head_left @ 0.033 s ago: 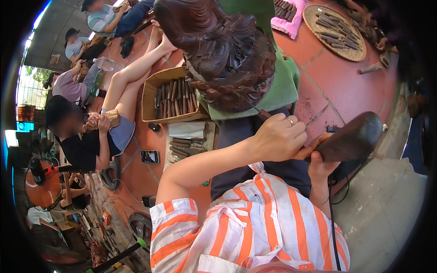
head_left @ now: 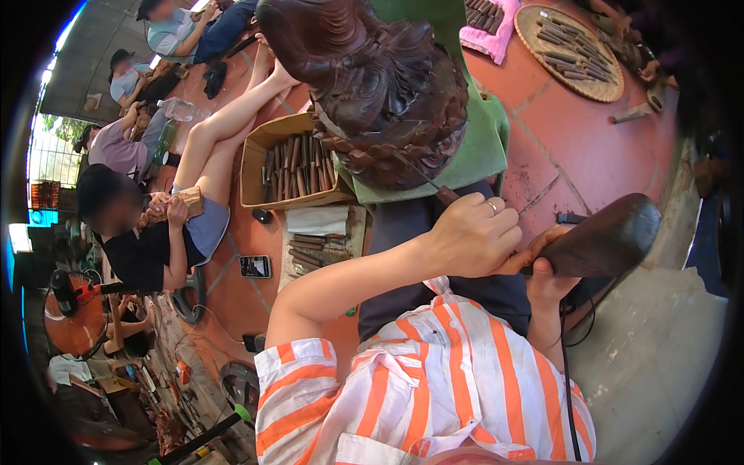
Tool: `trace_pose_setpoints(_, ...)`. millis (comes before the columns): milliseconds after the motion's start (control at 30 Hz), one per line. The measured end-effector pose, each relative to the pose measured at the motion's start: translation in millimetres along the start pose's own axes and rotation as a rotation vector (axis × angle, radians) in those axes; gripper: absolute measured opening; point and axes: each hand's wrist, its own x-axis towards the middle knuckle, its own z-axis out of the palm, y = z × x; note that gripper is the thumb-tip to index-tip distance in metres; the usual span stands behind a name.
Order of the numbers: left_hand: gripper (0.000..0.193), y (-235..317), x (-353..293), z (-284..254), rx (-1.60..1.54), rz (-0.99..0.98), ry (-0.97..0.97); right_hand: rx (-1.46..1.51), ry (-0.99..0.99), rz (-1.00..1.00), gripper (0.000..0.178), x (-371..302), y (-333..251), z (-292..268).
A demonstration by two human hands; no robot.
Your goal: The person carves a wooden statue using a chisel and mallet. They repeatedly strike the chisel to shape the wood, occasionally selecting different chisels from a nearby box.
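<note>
Your left hand (head_left: 474, 235) is clenched around the handle of a chisel (head_left: 446, 195), whose blade points away from you at the lower edge of the dark wooden statue (head_left: 391, 101). The fist sits well back on the handle, probably to leave the tip in sight and steer its angle. Your right hand (head_left: 549, 279) grasps the near end of a dark mallet (head_left: 601, 239), its thick end jutting to the right, most likely so the weight lies beyond your fingers. The two hands are close together; whether they touch, I cannot tell.

The statue is right in front of you, tilted, on a green cloth (head_left: 487, 151) that perhaps cushions it, with its carved base towards you and within reach of the chisel.

To its left, a cardboard box (head_left: 252, 163) keeps many handled tools (head_left: 298, 167) on end, presumably so each can be plucked out. Nearer, more chisels (head_left: 310, 252) lie beside a folded white cloth (head_left: 318, 221), handy to your left side. At the far right, a round woven tray (head_left: 612, 91) gathers further tools (head_left: 573, 48). On the left, a co-worker (head_left: 167, 260) holds a pale wood block (head_left: 191, 203) in both hands.
</note>
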Motion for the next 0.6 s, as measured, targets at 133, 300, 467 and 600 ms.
trace_pose_setpoints(133, 0.028, -5, 12, -30, -0.149, 0.03, -0.058, 0.092, 0.014, 0.063, 0.063, 0, -4, -2)
trace_pose_setpoints(300, 0.021, -32, 25, -49, -0.162, -0.002, 0.023, 0.049, -0.076, 0.059, 0.063, 0, -1, -3)
trace_pose_setpoints(467, 0.029, -46, 24, -51, -0.257, -0.001, 0.097, 0.479, 0.212, 0.534, 0.061, -16, 5, -3)
trace_pose_setpoints(600, 0.032, -49, 24, -66, -0.394, -0.058, 0.123, 0.065, -0.304, -0.063, 0.052, 8, -17, -7)
